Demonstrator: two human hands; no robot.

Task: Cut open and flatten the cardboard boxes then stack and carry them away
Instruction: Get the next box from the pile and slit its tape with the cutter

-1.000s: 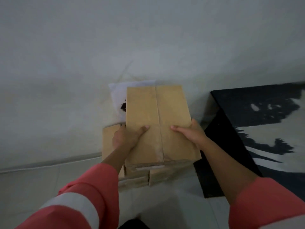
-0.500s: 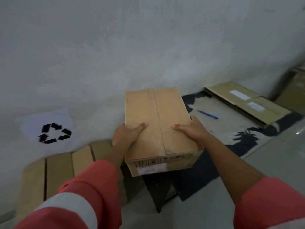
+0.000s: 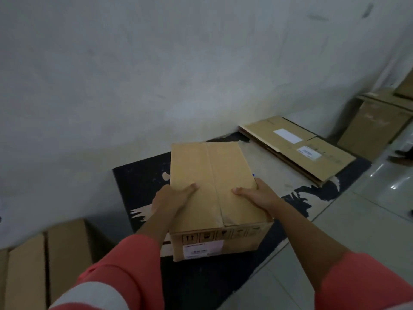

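Note:
A closed brown cardboard box (image 3: 214, 180) with a taped centre seam and a white label on its near face is held in front of me, above a black and pale mat (image 3: 138, 182). My left hand (image 3: 169, 200) grips its left side, thumb on top. My right hand (image 3: 259, 195) grips the right side the same way. A stack of flattened cardboard (image 3: 297, 148) with white labels lies on the mat's far right end by the wall.
More closed boxes (image 3: 44, 267) stand in a row at the lower left by the grey wall. A large cardboard sheet (image 3: 373, 128) leans at the far right. Pale glossy floor tiles (image 3: 366, 222) lie to the right. A dark shoe shows at the right edge.
The box has been lifted off the row of boxes and carried rightward over the mat. The view swung right; the recycling sign has left the frame and the flattened stack came closer.

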